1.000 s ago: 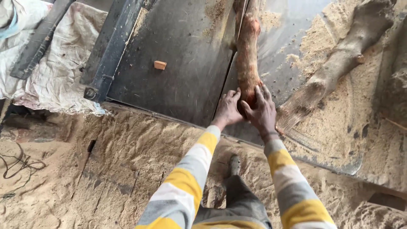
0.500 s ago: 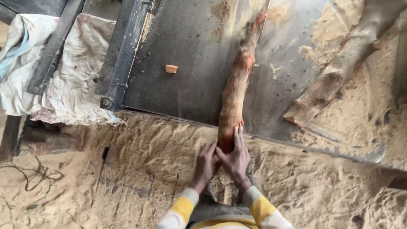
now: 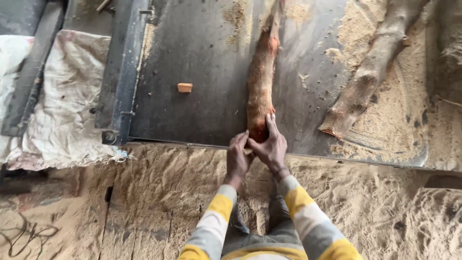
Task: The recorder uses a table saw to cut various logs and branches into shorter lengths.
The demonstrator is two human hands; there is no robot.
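At the near edge of the dark metal tabletop [image 3: 192, 62], both hands clasp the butt end of the reddish log [image 3: 261, 82]. Left hand [image 3: 237, 158] and right hand [image 3: 272, 146] wrap their fingers [image 3: 271, 123] closed around it. Judged heavy, rigid and rough-barked, it offers firm grip at this end. A small wood block [image 3: 185, 87] lies left of the log.

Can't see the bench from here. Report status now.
Both hands, left and right, on near end of reddish log. Log lies on metal table. Small wood block apart, left.
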